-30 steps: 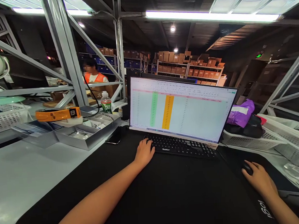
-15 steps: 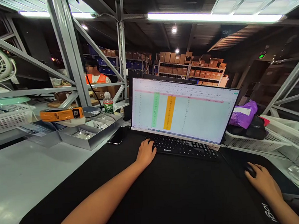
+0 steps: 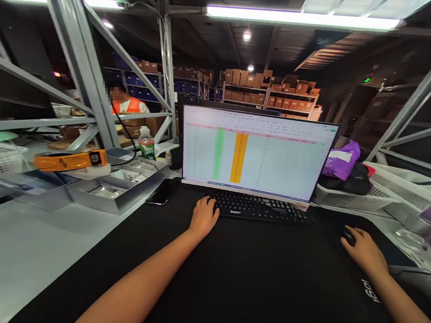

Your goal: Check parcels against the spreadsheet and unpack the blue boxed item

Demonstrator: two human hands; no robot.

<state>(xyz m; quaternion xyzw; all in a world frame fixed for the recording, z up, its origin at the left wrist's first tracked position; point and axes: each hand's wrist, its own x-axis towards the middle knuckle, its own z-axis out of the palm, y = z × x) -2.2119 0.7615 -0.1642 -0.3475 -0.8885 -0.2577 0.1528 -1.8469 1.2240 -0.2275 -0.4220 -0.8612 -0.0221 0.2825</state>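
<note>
My left hand point(image 3: 203, 216) rests at the left end of a black keyboard point(image 3: 254, 212), its fingers lying spread over the keys and holding nothing. Over on the right, my right hand point(image 3: 365, 250) is wrapped round a black computer mouse point(image 3: 349, 237), which the fingers partly cover. Behind the keyboard stands a monitor point(image 3: 285, 156) with a spreadsheet on it, one column green and one orange. Keyboard and mouse both lie on a large black desk mat point(image 3: 260, 276).
A phone point(image 3: 163, 191) lies left of the keyboard, beside a grey divided box point(image 3: 120, 200). Orange tape point(image 3: 66, 161) and a green-labelled bottle point(image 3: 146, 145) are further left. White baskets point(image 3: 354, 198) with a purple package point(image 3: 343, 160) stand right. A co-worker point(image 3: 128, 104) is beyond the frame.
The whole view has shifted, so everything appears slightly further left and a little higher. Both hands keep their places on the keyboard and the mouse.
</note>
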